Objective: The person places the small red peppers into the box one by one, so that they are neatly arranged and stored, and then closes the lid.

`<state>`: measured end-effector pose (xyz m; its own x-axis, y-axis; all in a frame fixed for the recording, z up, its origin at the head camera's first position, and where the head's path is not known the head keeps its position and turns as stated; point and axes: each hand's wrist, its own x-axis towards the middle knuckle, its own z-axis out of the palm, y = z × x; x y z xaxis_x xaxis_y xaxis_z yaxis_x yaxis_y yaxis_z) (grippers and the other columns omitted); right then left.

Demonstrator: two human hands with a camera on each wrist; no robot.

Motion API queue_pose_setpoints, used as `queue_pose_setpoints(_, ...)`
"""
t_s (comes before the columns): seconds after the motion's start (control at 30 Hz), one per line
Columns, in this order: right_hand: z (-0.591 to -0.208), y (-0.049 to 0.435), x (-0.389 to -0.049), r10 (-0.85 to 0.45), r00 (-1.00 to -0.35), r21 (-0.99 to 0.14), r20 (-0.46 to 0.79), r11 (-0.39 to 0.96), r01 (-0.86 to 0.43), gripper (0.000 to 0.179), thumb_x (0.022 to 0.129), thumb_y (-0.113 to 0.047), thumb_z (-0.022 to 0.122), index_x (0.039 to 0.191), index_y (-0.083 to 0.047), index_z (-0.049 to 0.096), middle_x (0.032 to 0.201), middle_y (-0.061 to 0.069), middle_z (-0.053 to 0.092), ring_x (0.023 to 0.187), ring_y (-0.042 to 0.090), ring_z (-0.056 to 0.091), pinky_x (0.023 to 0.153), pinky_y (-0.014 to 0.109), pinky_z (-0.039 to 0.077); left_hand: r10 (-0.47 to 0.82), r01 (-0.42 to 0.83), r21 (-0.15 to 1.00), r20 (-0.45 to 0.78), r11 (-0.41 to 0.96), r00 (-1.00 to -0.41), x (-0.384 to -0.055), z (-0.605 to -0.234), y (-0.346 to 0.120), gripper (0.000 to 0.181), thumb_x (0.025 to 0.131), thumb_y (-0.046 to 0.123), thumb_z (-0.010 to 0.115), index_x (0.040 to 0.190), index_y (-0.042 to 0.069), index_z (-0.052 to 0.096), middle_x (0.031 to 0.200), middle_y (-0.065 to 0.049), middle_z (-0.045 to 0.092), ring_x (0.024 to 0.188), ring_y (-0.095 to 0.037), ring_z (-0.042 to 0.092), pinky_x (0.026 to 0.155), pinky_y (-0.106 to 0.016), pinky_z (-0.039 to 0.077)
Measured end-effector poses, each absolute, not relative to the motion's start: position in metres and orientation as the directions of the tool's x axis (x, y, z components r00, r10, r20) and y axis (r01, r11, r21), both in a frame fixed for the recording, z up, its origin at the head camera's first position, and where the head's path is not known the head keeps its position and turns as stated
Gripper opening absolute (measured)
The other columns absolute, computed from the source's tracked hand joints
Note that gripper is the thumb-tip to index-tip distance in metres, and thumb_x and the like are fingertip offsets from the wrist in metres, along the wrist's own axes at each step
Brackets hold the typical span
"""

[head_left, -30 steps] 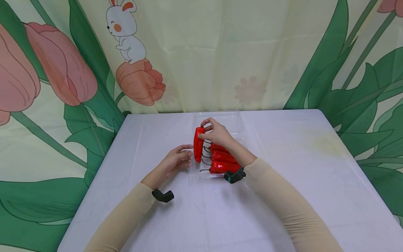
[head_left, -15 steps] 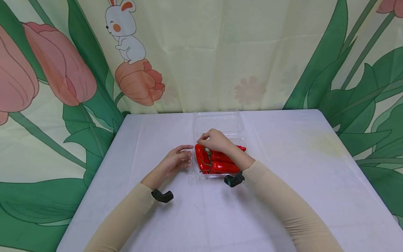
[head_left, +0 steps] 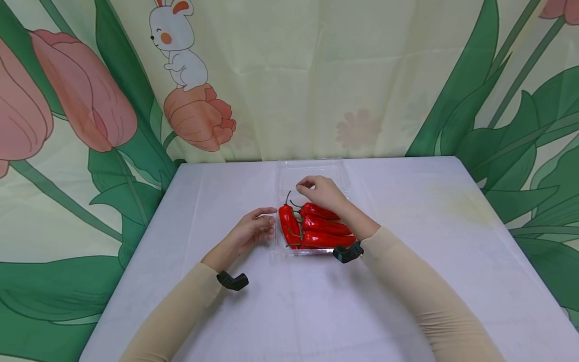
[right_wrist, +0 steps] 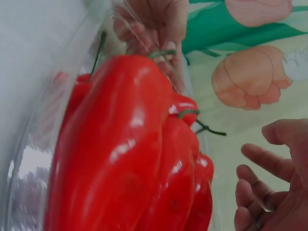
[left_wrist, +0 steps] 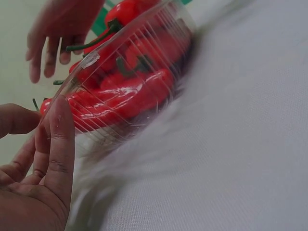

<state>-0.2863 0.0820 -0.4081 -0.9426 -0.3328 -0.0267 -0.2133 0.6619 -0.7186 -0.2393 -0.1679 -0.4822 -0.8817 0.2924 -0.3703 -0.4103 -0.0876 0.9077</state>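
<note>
A clear plastic clamshell box (head_left: 274, 246) holds several glossy red chili peppers with green stems. One chili pepper (head_left: 289, 227) lies along the box's left side, stem toward the back. The others, such as the front chili pepper (head_left: 327, 240), lie crosswise with stems pointing left. At the box's left edge my left hand (head_left: 251, 231) pinches the rim between thumb and fingers, as the left wrist view shows. My right hand (head_left: 322, 193) hovers above the back of the box with loosely bent fingers and nothing in them; the right wrist view shows this hand (right_wrist: 276, 187) beside the peppers.
The box's clear lid (head_left: 312, 172) lies folded back behind it. A white cloth covers the table (head_left: 407, 226). Behind the table hangs a curtain (head_left: 280, 75) printed with a rabbit and tulips.
My right hand has lowered a chili pepper upright into the box's left side, let it go, and drawn back up and to the right. My left hand has stayed at the rim.
</note>
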Motion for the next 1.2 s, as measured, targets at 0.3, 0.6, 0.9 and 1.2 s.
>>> queue_pose_setpoints(0.3, -0.411, 0.116, -0.299, -0.215, -0.977, -0.712, -0.010, 0.687, -0.144, 0.040, 0.104, -0.031, 0.056, 0.131, -0.005, 0.067, 0.131, 0.019, 0.067, 0.121, 0.036, 0.060, 0.101, 0.052, 0.054, 0.258, -0.423, 0.905, -0.399, -0.046, -0.880, -0.245, -0.483, -0.168, 0.046, 0.103, 0.014, 0.061, 0.147, 0.007, 0.049, 0.106, -0.003, 0.065, 0.075, -0.013, 0.065, 0.070, -0.024, 0.062)
queue_pose_setpoints(0.6, -0.427, 0.157, -0.316, -0.005, -0.999, -0.763, -0.047, 0.645, 0.032, 0.043, 0.105, -0.032, 0.052, 0.132, -0.002, 0.065, 0.133, 0.022, 0.065, 0.121, 0.038, 0.059, 0.104, 0.052, 0.053, 0.191, -0.442, 0.897, -0.433, -0.003, -0.881, -0.260, -0.479, -0.166, 0.040, 0.107, 0.020, 0.049, 0.145, 0.010, 0.054, 0.118, -0.008, 0.057, 0.072, -0.014, 0.063, 0.069, -0.022, 0.060)
queue_pose_setpoints(0.9, -0.442, 0.181, -0.325, 0.123, -0.978, -0.833, -0.169, 0.513, 0.209, 0.048, 0.105, -0.030, 0.049, 0.138, 0.003, 0.058, 0.137, 0.023, 0.062, 0.115, 0.036, 0.066, 0.103, 0.043, 0.055, 0.101, -0.450, 0.893, -0.448, -0.001, -0.888, -0.292, -0.472, -0.157, 0.041, 0.109, 0.027, 0.049, 0.144, 0.007, 0.054, 0.120, -0.010, 0.057, 0.081, -0.016, 0.062, 0.071, -0.021, 0.060)
queue_pose_setpoints(1.2, -0.455, 0.189, -0.329, 0.114, -0.937, -0.850, -0.331, 0.394, 0.349, 0.055, 0.106, -0.037, 0.054, 0.147, -0.001, 0.052, 0.138, 0.020, 0.063, 0.118, 0.032, 0.062, 0.104, 0.036, 0.053, 0.044, -0.457, 0.883, -0.455, -0.108, -0.889, -0.316, -0.475, -0.151, 0.043, 0.107, 0.027, 0.053, 0.144, 0.005, 0.051, 0.114, -0.008, 0.058, 0.074, -0.013, 0.060, 0.067, -0.021, 0.059)
